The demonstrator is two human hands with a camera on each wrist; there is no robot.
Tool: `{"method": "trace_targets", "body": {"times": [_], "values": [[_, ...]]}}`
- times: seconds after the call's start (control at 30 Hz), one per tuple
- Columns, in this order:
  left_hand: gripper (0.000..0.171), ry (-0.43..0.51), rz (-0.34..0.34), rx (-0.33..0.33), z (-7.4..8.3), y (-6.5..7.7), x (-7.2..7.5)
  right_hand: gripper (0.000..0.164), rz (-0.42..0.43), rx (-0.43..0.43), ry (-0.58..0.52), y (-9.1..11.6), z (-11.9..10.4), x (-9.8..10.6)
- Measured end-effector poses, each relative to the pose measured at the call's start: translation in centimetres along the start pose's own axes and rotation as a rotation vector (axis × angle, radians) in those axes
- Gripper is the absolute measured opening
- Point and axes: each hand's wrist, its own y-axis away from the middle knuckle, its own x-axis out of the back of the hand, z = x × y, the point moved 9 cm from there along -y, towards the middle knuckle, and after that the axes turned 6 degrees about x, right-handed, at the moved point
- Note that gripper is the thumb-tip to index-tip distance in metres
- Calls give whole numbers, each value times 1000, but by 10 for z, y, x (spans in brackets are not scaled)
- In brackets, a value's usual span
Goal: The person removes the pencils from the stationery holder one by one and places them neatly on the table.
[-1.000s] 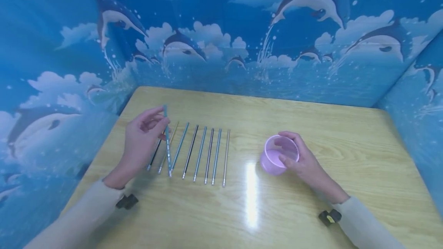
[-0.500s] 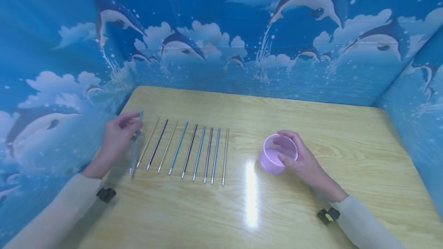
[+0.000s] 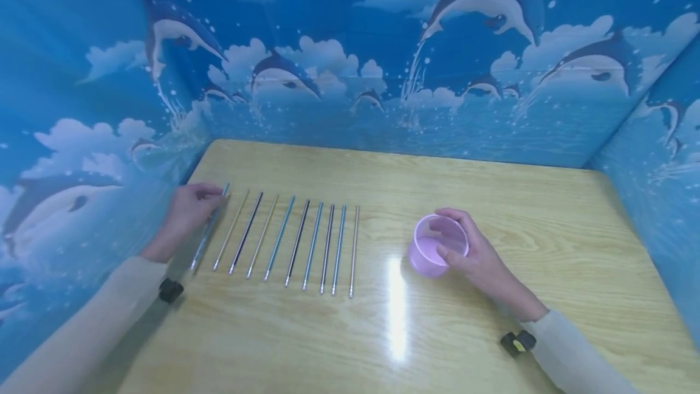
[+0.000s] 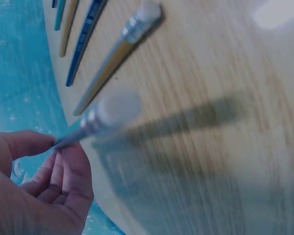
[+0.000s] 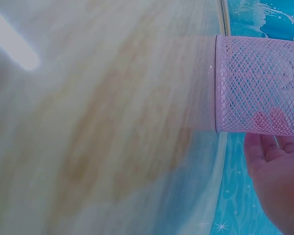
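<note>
At the far left of the head view, my left hand [image 3: 188, 208] pinches a teal pencil [image 3: 203, 241] near its far end, between thumb and fingers. The left wrist view shows the pencil's white eraser end [image 4: 118, 106] tilted toward the camera, its shadow apart from it on the wood. To its right lies a row of several pencils, with a yellow pencil [image 3: 232, 230] closest and a dark blue pencil [image 3: 245, 233] beyond that. My right hand [image 3: 478, 260] holds a pink mesh pencil cup [image 3: 423, 257] upright on the table, thumb at the rim, fingers around the far side.
A light wooden table [image 3: 448, 339] carries everything, with a bright light reflection [image 3: 397, 309] left of the cup. Blue dolphin-print cloth [image 3: 339, 114] walls its back and sides. The pencil row ends in a pinkish pencil [image 3: 354, 254], left of the cup.
My left hand has carried the teal pencil leftward from over the row to beyond its left end, then lowered it. My right hand and the cup have stayed in place.
</note>
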Motion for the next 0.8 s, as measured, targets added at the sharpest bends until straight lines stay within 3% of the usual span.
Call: {"method": "trace_targets", "body": {"times": [0.2,0.63,0.8], "values": [[42,-56,-28,46,-9,-12,-9,65,4,6,13,0,0,0],[34,-158,-5,25,-8,-26,-22,65,7,-4,10,-1,0,1],[35,-171,3,30,-5,-26,-23,64,8,-10,-1,0,2,1]]}}
